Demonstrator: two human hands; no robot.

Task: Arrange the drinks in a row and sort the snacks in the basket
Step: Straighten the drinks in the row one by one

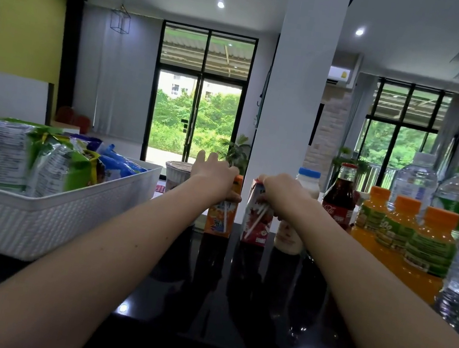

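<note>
— Left hand (pixel 215 176): what is it holding?
— It grips the top of the orange carton (pixel 219 220), which stands upright on the black counter (pixel 232 295). The right hand (pixel 280 191) clasps the red carton (pixel 256 224) just beside it.
— And the snacks?
— The snack bags (pixel 12 155) sit in the white basket (pixel 62 221) at the left. The juice bottles (pixel 428 246) stand at the right.

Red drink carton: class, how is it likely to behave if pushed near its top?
The red drink carton is tall and narrow, so it would probably tip rather than slide. The glossy black counter looks slick, so a low push likely slides it.
</note>
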